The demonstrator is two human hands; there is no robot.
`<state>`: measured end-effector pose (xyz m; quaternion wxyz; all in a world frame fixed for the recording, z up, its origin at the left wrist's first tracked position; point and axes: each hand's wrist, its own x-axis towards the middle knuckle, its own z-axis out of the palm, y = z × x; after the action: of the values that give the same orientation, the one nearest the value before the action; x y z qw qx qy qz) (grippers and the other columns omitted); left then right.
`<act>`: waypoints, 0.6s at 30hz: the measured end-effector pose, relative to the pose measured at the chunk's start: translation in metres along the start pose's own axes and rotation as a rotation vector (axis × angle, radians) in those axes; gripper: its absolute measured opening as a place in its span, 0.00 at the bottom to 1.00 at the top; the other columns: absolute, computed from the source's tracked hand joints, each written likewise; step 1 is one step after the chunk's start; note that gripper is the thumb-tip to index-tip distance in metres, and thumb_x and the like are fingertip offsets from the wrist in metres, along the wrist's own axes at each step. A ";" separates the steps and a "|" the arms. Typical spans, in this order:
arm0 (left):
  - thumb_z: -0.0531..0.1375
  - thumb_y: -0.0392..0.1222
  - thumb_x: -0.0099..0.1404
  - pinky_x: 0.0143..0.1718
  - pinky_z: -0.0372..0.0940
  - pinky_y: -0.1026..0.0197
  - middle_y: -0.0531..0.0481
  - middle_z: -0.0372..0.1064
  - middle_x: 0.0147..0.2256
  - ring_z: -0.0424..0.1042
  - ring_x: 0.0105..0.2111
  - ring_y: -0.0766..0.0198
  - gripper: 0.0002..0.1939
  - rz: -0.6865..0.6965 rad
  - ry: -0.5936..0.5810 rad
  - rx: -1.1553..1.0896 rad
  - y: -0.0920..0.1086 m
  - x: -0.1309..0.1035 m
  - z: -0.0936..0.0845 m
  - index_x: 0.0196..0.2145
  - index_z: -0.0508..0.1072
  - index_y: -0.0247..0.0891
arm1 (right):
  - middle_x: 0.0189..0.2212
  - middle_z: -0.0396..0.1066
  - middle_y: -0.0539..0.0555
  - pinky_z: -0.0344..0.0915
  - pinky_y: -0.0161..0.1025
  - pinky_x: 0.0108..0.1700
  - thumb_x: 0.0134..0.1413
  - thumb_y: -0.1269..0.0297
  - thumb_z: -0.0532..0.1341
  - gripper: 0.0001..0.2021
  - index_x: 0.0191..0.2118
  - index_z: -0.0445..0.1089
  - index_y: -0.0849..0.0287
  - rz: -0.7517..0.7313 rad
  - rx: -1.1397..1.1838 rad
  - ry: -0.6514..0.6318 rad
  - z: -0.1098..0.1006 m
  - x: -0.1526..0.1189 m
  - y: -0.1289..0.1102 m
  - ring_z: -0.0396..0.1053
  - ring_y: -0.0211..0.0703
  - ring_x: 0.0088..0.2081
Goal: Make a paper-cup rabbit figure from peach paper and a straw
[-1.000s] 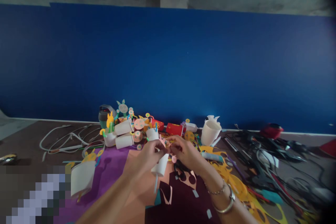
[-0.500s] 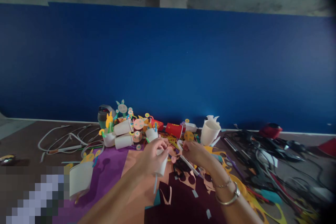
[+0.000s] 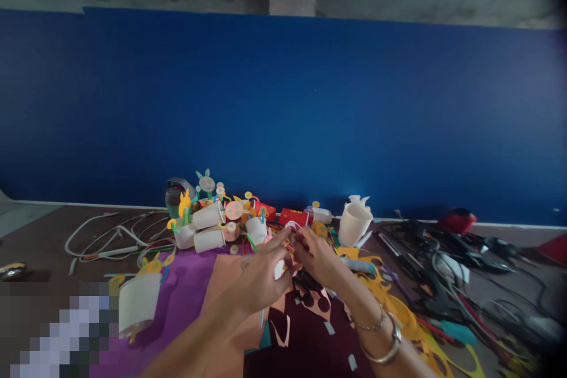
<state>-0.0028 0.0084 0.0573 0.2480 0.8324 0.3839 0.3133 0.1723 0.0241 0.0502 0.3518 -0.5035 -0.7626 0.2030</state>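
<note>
My left hand is closed around a small white paper cup, most of which the fingers cover. A pale straw shows below that hand. Right beside it, my right hand pinches a white bendy straw, whose curved end sticks up over the fingertips. The fingers of both hands nearly meet above the cup, and whether they touch is hard to see. Black-handled scissors lie under my right hand, near peach paper scraps.
White cups with paper animal faces, red cups and a larger white cup line the back. Purple paper and dark paper cover the front. Yellow offcuts, black cables and white cables lie around.
My right hand has moved left with the white straw, up to my left hand. The cup is drawn up and now mostly hidden behind my left fingers.
</note>
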 end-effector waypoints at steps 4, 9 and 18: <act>0.56 0.35 0.61 0.51 0.63 0.52 0.45 0.62 0.56 0.61 0.57 0.52 0.04 0.043 0.011 0.009 0.001 0.000 0.002 0.30 0.69 0.42 | 0.24 0.70 0.49 0.56 0.34 0.27 0.63 0.61 0.49 0.08 0.34 0.58 0.56 0.002 -0.025 0.025 0.001 0.000 0.000 0.67 0.39 0.25; 0.56 0.35 0.61 0.53 0.61 0.54 0.45 0.63 0.53 0.63 0.54 0.56 0.05 0.061 0.088 -0.084 0.001 0.002 0.000 0.28 0.69 0.41 | 0.23 0.69 0.49 0.55 0.34 0.26 0.62 0.62 0.48 0.07 0.34 0.59 0.57 -0.004 -0.062 0.019 0.002 0.000 0.000 0.66 0.39 0.23; 0.58 0.34 0.59 0.49 0.61 0.58 0.48 0.66 0.43 0.67 0.45 0.60 0.04 0.069 0.193 -0.155 -0.007 0.005 0.001 0.27 0.68 0.39 | 0.23 0.63 0.47 0.55 0.33 0.27 0.61 0.66 0.50 0.03 0.35 0.57 0.57 -0.089 -0.010 0.015 0.002 -0.001 0.002 0.62 0.37 0.23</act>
<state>-0.0027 0.0164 0.0534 0.2624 0.7896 0.3518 0.4289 0.1721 0.0243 0.0472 0.3636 -0.4725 -0.7825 0.1796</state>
